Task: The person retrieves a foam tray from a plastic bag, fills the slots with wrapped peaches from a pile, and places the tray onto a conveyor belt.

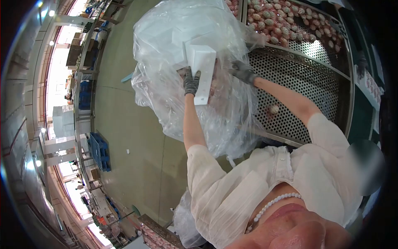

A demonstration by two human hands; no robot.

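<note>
A large clear plastic bag (153,83) spreads in front of me, with white foam-like pieces (176,41) showing inside it. One long white block (204,70) with small holes stands out at its middle. My left hand (190,82), in a grey glove, grips the block's left side, thumb and fingers apart around its edge. My right hand (244,72), gloved too, is at the bag's right side, above the perforated metal tray (306,87). Its fingers stretch toward the plastic, spread apart; whether they touch the film is hard to make out. Reddish contents show faintly through the bag.
Beyond the tray's metal divider lie many small reddish-white round items (282,20). A single similar item (274,109) sits on the perforated tray. A blue pallet (100,151) stands on the green floor (137,124) at left. Another person's gloved hand (362,65) is at far right.
</note>
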